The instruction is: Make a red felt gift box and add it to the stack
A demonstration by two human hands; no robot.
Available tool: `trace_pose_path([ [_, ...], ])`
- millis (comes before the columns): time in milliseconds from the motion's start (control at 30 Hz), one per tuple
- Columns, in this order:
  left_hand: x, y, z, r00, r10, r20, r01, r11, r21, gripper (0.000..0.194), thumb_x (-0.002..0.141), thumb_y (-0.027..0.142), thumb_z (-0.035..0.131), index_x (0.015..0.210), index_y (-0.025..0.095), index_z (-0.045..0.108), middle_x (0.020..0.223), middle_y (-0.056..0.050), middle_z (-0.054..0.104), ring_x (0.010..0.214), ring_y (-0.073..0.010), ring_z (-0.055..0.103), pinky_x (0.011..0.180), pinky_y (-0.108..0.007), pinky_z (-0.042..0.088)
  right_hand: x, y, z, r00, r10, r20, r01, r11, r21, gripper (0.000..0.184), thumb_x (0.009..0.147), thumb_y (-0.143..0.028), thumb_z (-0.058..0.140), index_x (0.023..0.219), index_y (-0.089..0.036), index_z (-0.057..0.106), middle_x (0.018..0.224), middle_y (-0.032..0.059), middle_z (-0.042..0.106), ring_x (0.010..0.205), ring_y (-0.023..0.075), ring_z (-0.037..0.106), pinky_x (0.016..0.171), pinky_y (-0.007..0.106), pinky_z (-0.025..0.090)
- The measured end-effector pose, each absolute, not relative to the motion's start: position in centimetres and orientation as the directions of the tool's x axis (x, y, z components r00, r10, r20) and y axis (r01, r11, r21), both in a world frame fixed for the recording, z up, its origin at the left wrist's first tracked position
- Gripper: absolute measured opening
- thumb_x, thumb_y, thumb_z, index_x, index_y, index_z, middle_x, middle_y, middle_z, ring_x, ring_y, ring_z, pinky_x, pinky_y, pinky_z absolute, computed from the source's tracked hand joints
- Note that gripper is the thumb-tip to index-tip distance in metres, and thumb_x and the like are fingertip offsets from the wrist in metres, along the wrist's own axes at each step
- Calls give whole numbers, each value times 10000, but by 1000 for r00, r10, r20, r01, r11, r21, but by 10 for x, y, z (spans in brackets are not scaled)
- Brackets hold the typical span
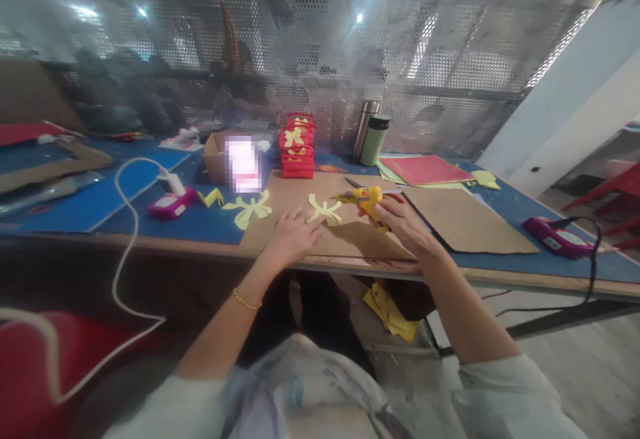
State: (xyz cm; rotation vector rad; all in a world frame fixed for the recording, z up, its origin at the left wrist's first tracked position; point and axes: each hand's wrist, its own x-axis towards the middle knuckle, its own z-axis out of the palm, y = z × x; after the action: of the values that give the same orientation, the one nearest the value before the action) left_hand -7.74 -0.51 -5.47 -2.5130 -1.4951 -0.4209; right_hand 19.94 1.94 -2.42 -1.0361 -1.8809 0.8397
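Note:
In my right hand (400, 222) is a yellow hot glue gun (367, 200), my fingers wrapped round its handle. Its nozzle points left, just above a pale yellow paper cut-out (326, 211) with several curved strips, shaped like a bow. My left hand (294, 238) rests on the cardboard sheet (345, 242), its fingertips closed on the left edge of that cut-out. Left of this hand lie a larger cut-out of yellow paper strips (249, 210) and a small folded yellow strip (211, 197).
Red paper boxes with yellow bows (298, 152) are stacked behind the cardboard. A green flask (375, 140) and a steel one (366, 126) stand beside red sheets (425, 170). Purple power strips (173, 204) sit at both sides. A white cable (131, 246) hangs over the left edge.

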Motion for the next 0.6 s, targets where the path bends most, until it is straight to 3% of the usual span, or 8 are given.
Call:
trace_pose_path([
  [267, -77, -6, -54, 459, 821, 340, 874, -486, -5, 443, 1095, 413, 397, 1422, 292, 668, 1489, -94, 643, 1409, -330, 529, 1114, -507, 431, 192, 24, -34, -316, 872, 373, 467, 485, -739, 463, 969, -602, 508, 747, -215, 633, 754, 28, 655, 716, 192, 588, 672, 310, 477],
  [600, -77, -5, -55, 460, 819, 343, 867, -498, 25, 430, 1091, 396, 418, 1429, 305, 668, 1502, -104, 630, 1419, -335, 524, 1117, -524, 431, 189, 28, -42, -345, 858, 379, 462, 507, -727, 443, 1001, -603, 474, 801, -238, 627, 745, 24, 649, 708, 204, 591, 653, 317, 473],
])
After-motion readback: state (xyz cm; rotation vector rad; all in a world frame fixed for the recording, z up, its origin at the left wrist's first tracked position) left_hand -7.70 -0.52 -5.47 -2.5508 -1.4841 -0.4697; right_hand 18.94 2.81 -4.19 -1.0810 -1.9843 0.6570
